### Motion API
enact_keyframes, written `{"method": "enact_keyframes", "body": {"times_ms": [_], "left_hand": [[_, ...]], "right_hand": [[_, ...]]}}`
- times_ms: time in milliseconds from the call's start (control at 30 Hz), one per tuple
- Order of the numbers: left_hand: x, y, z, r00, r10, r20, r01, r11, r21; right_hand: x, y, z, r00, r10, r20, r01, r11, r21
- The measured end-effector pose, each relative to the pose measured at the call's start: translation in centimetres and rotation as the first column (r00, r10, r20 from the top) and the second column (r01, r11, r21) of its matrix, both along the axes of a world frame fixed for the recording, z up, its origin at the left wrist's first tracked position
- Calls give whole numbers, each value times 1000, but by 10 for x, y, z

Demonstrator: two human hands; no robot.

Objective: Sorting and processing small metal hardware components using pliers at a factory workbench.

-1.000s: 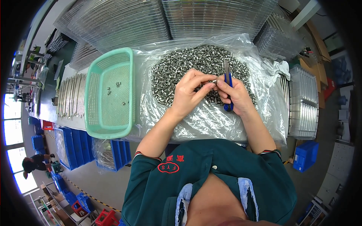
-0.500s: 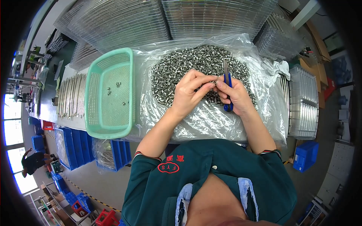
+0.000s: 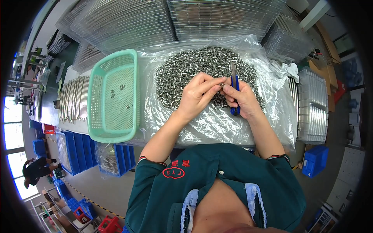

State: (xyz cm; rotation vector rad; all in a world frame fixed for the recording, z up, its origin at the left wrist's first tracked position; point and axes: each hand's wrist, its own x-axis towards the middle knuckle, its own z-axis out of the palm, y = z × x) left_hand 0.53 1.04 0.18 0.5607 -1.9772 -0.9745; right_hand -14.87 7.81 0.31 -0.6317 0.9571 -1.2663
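The workbench [image 3: 50, 112] stands on a grey floor [image 3: 97, 190], with blue plastic bins [image 3: 74, 151] stored below its left edge and another blue bin [image 3: 314, 161] near its right edge. Stacks of wire racks [image 3: 128, 19] line its far edge. Bright windows [image 3: 11, 120] light the room from the left, where another person [image 3: 37, 169] bends.

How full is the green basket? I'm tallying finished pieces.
Nearly empty: the green basket holds only a few small metal pieces scattered on its mesh bottom; most still lie in the heap.
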Motion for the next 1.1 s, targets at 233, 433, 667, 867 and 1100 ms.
{"method": "enact_keyframes", "body": {"times_ms": [233,433,667,867,1100], "left_hand": [[-2,-3,-4,997,-48,-59,53,996,76],[-4,-1,-14,957,-161,-242,269,806,527],[-5,-3,-16,949,-128,-289,285,744,605],[0,-1,-5,999,-33,-27,35,996,87],[-2,0,-4,997,-6,-73,17,988,152]], "right_hand": [[-1,0,1,998,15,63,-15,1000,-1],[-1,0,4,995,20,94,-22,1000,16],[1,-1,4,999,0,42,-1,1000,19],[0,-1,-4,1000,1,16,-1,1000,10],[0,-1,2,984,56,171,-64,997,41]]}}
